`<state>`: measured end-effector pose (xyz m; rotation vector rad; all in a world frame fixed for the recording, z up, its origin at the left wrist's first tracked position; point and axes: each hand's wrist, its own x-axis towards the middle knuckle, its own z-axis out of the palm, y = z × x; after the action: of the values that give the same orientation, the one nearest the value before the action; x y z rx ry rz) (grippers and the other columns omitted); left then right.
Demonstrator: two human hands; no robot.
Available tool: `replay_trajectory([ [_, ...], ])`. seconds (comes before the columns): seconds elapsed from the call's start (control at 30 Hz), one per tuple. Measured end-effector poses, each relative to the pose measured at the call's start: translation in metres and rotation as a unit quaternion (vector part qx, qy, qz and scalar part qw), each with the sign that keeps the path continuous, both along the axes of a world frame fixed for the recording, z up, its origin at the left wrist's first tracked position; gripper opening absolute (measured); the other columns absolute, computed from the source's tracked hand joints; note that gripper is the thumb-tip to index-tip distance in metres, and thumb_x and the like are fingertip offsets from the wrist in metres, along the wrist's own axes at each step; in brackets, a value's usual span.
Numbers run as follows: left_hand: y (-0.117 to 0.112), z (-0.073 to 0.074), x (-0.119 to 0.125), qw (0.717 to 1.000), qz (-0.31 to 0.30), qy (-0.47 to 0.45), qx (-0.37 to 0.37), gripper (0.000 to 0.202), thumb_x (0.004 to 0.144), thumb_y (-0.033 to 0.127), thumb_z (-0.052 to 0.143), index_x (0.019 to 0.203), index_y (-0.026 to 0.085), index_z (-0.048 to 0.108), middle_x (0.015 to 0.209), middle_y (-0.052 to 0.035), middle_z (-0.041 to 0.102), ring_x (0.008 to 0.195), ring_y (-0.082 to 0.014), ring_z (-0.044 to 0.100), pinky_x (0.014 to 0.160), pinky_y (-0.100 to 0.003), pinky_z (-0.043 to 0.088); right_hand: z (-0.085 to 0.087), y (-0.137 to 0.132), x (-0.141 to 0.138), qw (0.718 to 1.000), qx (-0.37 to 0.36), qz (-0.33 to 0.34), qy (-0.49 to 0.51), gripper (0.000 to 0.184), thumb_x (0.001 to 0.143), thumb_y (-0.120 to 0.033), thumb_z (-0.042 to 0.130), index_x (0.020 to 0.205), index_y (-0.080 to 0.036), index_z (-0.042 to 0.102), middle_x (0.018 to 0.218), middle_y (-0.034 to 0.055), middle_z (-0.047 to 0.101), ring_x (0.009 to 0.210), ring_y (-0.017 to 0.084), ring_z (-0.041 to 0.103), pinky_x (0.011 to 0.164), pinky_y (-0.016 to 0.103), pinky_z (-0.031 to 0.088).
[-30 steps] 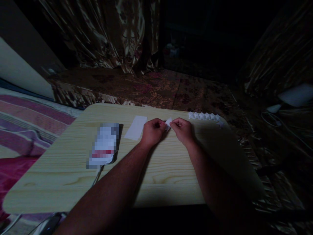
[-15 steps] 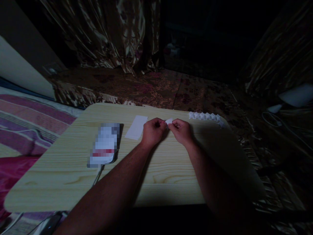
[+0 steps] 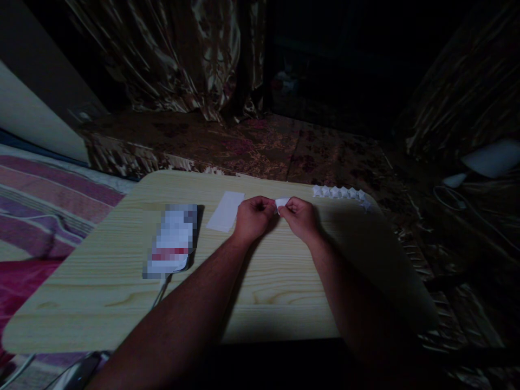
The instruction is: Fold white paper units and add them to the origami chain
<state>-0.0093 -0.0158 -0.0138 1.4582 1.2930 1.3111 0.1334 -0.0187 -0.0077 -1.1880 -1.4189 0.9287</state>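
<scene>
Between my two hands is a small piece of white paper point(image 3: 281, 202), pinched at both sides just above the wooden table point(image 3: 280, 276). My left hand point(image 3: 254, 216) grips its left end with thumb and fingers closed. On the right side my right hand point(image 3: 298, 216) pinches it too, the fingertips close to those of the left. The paper's folds are too small to make out. Just left of my left hand lies a flat stack of white paper strips point(image 3: 226, 211). Several small white paper stars point(image 3: 335, 192) sit in a row at the far right edge.
A phone point(image 3: 173, 238), its screen blurred out, lies on the table's left part with a white cable point(image 3: 160, 290) plugged in. Behind the table is a patterned cloth ledge point(image 3: 244, 143) with curtains point(image 3: 227, 59). Striped bedding point(image 3: 49, 195) is at the left, a lamp point(image 3: 491, 158) at the right.
The white paper between my fingers has turned slightly and shows a wider edge at its top. My hands stay in nearly the same place.
</scene>
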Motion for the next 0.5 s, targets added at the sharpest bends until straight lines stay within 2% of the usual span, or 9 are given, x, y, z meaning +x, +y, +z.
replay_trajectory([
  [0.23,-0.0004,0.0008,0.0001,0.999,-0.024,-0.022,-0.004,0.024,0.071,0.036,0.065,0.08,0.014,0.071,0.069,-0.0041,0.068,0.058,-0.0132,0.057,0.055,-0.023,0.043,0.0012,-0.0004,0.0003,0.999,-0.032,0.0,0.01,0.016,0.068,-0.03,0.062,0.065,-0.019,0.051,0.055,-0.0034,0.057,0.045,0.008,0.045,0.044,0.02,0.03],
  [0.5,0.0012,0.0009,-0.0026,0.997,-0.056,-0.051,-0.023,0.022,0.071,0.032,0.066,0.083,0.014,0.071,0.074,-0.0058,0.071,0.06,-0.0135,0.059,0.056,-0.023,0.044,0.004,-0.0016,-0.0001,0.998,-0.056,0.008,0.025,0.012,0.068,-0.029,0.061,0.068,-0.018,0.057,0.061,0.0,0.064,0.043,0.008,0.045,0.041,0.02,0.031],
])
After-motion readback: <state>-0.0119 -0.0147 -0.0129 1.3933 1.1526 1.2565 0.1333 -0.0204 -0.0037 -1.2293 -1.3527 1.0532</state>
